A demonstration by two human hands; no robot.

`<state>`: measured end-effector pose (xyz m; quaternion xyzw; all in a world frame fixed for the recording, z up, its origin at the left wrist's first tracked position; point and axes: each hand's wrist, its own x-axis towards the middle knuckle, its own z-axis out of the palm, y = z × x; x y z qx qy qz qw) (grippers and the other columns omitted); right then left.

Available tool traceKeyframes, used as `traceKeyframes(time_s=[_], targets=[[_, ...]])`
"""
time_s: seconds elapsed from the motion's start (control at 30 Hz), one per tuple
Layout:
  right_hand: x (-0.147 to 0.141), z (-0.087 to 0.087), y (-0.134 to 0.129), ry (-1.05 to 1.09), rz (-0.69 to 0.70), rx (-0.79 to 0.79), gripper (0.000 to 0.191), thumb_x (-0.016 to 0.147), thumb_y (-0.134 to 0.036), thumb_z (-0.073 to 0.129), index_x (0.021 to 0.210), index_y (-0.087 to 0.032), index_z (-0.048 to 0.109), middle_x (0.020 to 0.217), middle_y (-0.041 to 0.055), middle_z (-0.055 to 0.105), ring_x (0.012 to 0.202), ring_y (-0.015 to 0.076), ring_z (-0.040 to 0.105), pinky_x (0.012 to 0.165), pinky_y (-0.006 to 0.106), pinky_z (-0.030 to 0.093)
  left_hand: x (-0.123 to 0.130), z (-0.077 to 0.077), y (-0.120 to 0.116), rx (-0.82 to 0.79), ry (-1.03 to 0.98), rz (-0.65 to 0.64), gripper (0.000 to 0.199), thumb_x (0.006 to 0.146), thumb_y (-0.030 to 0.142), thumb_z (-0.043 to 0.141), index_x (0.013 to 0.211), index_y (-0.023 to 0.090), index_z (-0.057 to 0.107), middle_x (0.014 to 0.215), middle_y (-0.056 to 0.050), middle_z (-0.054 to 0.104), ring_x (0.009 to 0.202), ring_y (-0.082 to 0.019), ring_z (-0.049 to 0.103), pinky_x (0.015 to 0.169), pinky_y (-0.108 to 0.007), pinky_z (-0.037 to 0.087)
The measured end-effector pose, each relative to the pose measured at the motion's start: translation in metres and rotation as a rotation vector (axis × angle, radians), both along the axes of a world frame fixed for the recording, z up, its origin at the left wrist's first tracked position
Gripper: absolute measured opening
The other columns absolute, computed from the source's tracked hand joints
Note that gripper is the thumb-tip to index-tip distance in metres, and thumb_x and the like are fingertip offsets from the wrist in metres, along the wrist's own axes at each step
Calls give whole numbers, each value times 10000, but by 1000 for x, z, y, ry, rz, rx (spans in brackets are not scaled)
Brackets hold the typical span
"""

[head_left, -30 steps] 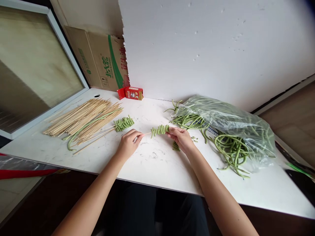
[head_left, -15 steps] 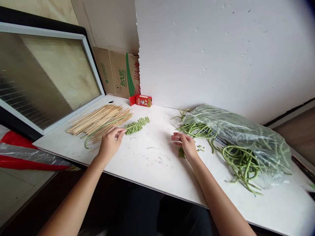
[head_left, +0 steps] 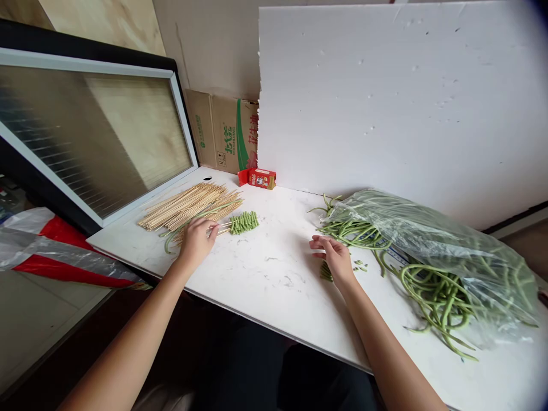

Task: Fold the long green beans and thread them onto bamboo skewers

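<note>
My left hand (head_left: 199, 242) is pinched on the stick ends of the green bean skewers (head_left: 244, 222), whose short cut bean pieces sit in rows on the thin sticks at the table's middle left. Just behind that hand lies a large heap of bare bamboo skewers (head_left: 188, 205), with a long green bean across its near side. My right hand (head_left: 336, 258) is open, fingers stretched and slightly bent, with nothing seen in it. Under and beside it is a bundle of cut bean pieces (head_left: 326, 272), partly hidden by the hand. Small bean scraps (head_left: 360, 265) lie to its right.
Long green beans (head_left: 436, 297) spill from a clear plastic bag (head_left: 428, 228) at the right. A small red box (head_left: 262, 178) stands at the back of the white table (head_left: 265, 285). A framed glass panel (head_left: 103, 137) leans at the left, near a cardboard box (head_left: 226, 134).
The view has swung a little left, so things sit farther right. The bean rows by my left hand have become more compact and level. My right hand has kept its open pose.
</note>
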<state>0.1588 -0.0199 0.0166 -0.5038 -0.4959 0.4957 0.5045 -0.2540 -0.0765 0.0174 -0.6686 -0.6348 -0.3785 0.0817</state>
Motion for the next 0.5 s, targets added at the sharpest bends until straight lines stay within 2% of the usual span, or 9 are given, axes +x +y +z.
traceKeyframes(time_s=[0.1,0.27,0.5], targets=[[0,0,0,7,4,22,408,864,-577,750,977,-188,804,1013,121,802,929,250,745,709,340,629,1,-2,2,7,50,72,166,986,318,646,908,214,749,964,-76,766,966,-289,633,927,-430,480],[0,0,0,-9,2,36,397,856,-582,755,921,-192,798,1059,130,799,937,254,744,690,339,628,-1,-3,6,10,61,95,166,980,333,658,929,214,761,1007,-83,763,1016,-302,653,937,-429,471],[-1,3,-2,-37,17,53,381,862,-578,747,892,-201,798,1116,128,791,966,254,743,692,332,627,-1,1,7,10,-14,49,199,1002,346,622,928,208,745,971,-65,788,868,-254,712,864,-386,505]])
